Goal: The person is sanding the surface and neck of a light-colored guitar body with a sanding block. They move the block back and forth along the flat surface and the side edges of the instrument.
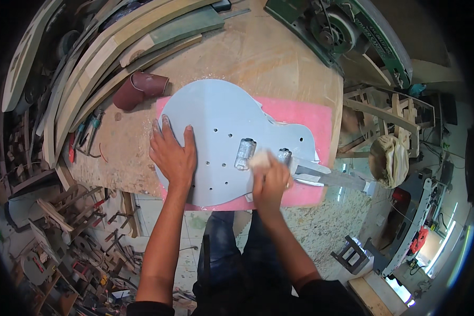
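A light grey electric guitar body [210, 102] lies flat on a pink foam sheet [321, 118]. It has several small round holes and two silver-lined cavities, one a pickup cavity [244, 154] near its middle. The neck [342, 180] points right, with pale covering around its joint. My left hand [175, 157] rests flat on the body's left side, fingers spread. Near the cavities, my right hand [272, 185] grips a pale beige block [259, 160] against the surface. Motion blurs the block, so its exact kind is unclear.
The foam lies on a wooden workbench [279, 58]. A roll of brown-red sandpaper [140, 89] sits beside curved wooden pieces [126, 34] at the upper left. Pliers-like tools [92, 129] lie at the left edge. A green machine [337, 31] stands far right.
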Demonstrator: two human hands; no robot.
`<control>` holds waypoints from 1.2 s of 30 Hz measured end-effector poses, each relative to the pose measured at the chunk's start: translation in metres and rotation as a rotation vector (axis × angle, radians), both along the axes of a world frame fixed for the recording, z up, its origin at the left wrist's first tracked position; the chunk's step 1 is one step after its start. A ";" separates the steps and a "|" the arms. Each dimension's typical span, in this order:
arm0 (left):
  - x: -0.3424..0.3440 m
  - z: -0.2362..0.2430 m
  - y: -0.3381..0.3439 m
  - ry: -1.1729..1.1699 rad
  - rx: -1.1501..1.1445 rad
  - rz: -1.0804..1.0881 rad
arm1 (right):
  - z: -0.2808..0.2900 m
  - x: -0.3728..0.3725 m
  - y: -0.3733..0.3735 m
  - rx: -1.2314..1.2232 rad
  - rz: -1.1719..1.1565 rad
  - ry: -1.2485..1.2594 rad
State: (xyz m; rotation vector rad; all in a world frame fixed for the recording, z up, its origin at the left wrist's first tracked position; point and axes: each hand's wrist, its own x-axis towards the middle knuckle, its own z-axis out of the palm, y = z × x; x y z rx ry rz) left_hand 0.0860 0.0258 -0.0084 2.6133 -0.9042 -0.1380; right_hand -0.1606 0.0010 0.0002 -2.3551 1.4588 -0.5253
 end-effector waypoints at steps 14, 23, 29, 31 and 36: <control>-0.003 -0.003 -0.005 -0.001 0.003 0.000 | -0.004 0.016 -0.034 0.033 -0.006 -0.146; -0.002 -0.005 -0.001 0.001 0.005 0.020 | -0.001 -0.010 0.023 0.038 0.071 -0.113; -0.005 -0.005 -0.004 0.010 -0.012 0.018 | -0.002 0.027 -0.050 -0.007 -0.057 -0.169; -0.001 -0.007 -0.002 -0.007 -0.001 0.031 | -0.003 0.010 0.012 0.039 0.008 -0.176; -0.001 -0.004 -0.002 0.008 0.002 0.035 | -0.005 0.000 0.025 0.049 0.107 -0.129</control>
